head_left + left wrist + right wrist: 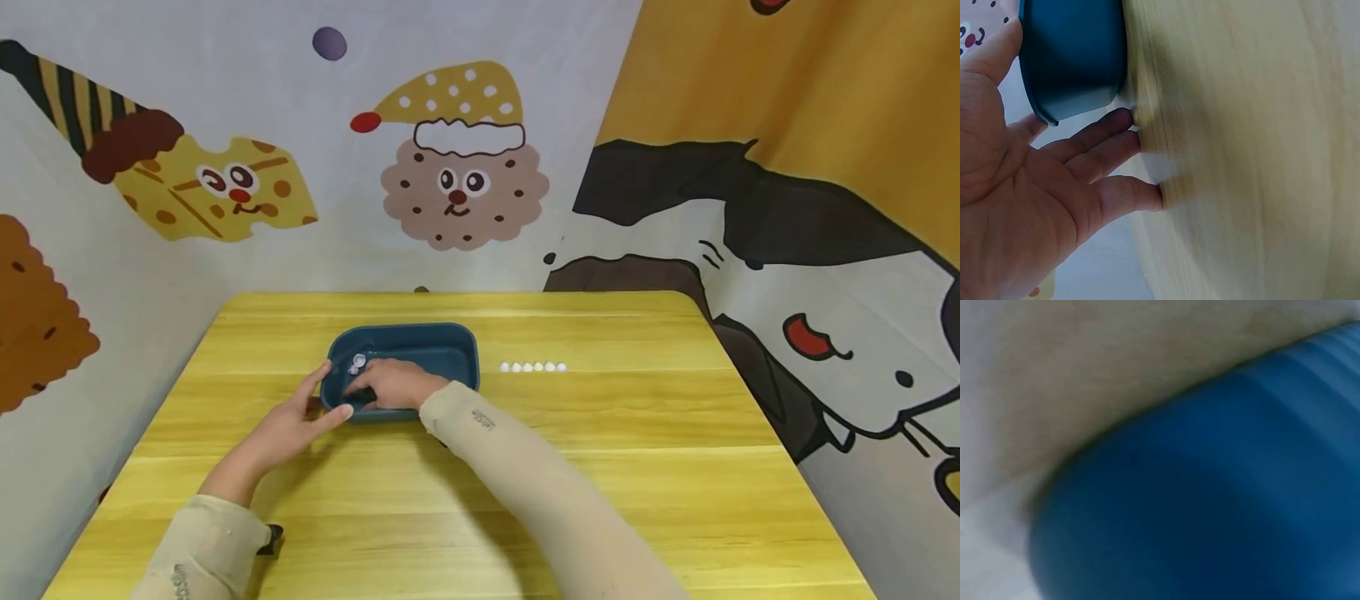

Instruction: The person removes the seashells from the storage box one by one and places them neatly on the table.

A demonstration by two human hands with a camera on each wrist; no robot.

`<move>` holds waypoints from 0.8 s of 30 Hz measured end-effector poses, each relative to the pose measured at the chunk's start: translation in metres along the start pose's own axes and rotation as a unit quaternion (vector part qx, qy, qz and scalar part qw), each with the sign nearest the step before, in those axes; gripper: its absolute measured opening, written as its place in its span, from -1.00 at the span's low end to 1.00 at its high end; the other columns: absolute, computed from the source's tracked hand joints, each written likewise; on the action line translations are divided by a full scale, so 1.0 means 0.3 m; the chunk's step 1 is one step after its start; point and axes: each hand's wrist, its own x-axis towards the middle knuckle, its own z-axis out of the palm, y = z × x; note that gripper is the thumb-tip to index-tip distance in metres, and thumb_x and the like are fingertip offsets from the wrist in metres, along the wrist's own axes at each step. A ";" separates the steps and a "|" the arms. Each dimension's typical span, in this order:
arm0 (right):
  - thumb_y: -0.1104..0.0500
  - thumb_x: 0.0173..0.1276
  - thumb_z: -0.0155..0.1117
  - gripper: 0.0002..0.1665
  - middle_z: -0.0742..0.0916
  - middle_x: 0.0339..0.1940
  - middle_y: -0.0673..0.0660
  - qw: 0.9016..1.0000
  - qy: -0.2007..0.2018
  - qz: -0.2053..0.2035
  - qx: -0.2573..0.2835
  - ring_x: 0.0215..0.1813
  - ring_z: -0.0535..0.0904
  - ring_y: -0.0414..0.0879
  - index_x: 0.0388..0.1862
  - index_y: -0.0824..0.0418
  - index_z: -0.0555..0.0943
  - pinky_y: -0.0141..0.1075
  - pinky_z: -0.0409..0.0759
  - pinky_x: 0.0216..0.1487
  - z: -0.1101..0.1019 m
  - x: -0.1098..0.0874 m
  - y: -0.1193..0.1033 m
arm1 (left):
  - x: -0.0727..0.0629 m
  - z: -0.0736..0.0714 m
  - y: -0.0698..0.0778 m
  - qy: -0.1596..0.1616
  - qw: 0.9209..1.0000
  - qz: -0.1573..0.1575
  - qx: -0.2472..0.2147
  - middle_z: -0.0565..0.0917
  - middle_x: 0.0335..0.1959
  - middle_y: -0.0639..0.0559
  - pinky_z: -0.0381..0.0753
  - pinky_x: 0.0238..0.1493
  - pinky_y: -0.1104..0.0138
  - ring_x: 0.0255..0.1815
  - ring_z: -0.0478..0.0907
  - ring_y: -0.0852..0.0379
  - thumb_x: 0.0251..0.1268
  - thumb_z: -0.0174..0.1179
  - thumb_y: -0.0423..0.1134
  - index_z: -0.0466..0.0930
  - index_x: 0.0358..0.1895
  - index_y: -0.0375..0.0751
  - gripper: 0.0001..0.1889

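Note:
A dark blue rectangular bin [450, 337] with rounded corners stands on the table. My left hand [288, 429] spans its near left corner, thumb and index finger touching the rim; in the left wrist view the other fingers [1107, 156] stretch out beside the bin. Inside the bin my right hand [397, 385] reaches down at the left end, fingers pointing left. Whether its fingertips pinch anything is too small to tell. Small pale translucent pieces [359, 362] lie by these fingers. The right wrist view shows only the blurred bin wall [1210, 487].
Right of the bin, several small whitish pieces [533, 367] lie in a straight row on the yellow wood-grain table [637, 467]. Behind the table hangs a cloth with cartoon figures [465, 192]. Both forearms wear beige sleeves [540, 475].

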 end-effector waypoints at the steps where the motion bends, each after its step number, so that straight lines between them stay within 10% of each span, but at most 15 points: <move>1: -0.03 0.57 0.37 -0.44 0.67 0.46 -0.12 1.000 -0.004 -0.003 0.002 0.51 0.54 -0.15 0.51 -0.27 0.59 -0.28 0.55 0.50 -0.001 0.004 -0.003 | 0.000 0.000 -0.002 -0.001 1.000 -0.001 0.000 0.37 0.55 -0.59 0.55 0.34 -0.34 0.53 0.42 -0.52 0.58 0.09 0.37 -0.43 0.80 0.06 0.08; 12: -0.02 0.52 0.42 -0.62 0.80 0.24 -0.26 0.998 0.014 0.020 0.060 0.30 0.69 -0.30 0.28 -0.26 0.77 -0.39 0.64 0.34 0.014 0.029 -0.003 | 0.002 -0.002 -0.007 -0.001 1.000 -0.001 -0.004 0.34 0.56 -0.59 0.54 0.34 -0.34 0.55 0.39 -0.52 0.58 0.08 0.38 -0.44 0.80 0.10 0.08; 18: -0.14 0.56 0.37 -0.33 0.53 0.59 -0.02 0.994 0.083 0.071 -0.004 0.48 0.59 -0.14 0.58 -0.09 0.51 -0.30 0.65 0.37 0.027 0.046 -0.021 | -0.002 -0.001 -0.008 -0.003 1.000 -0.004 -0.006 0.34 0.57 -0.57 0.55 0.33 -0.33 0.55 0.40 -0.51 0.57 0.06 0.40 -0.46 0.79 0.15 0.07; 24: -0.17 0.64 0.25 -0.39 0.51 0.64 -0.12 0.992 0.060 0.096 -0.050 0.60 0.47 -0.13 0.59 -0.11 0.51 -0.21 0.47 0.59 0.025 0.064 -0.033 | 0.001 -0.003 -0.009 -0.003 1.000 -0.005 -0.005 0.35 0.57 -0.56 0.57 0.31 -0.31 0.54 0.41 -0.50 0.56 0.07 0.41 -0.45 0.79 0.15 0.08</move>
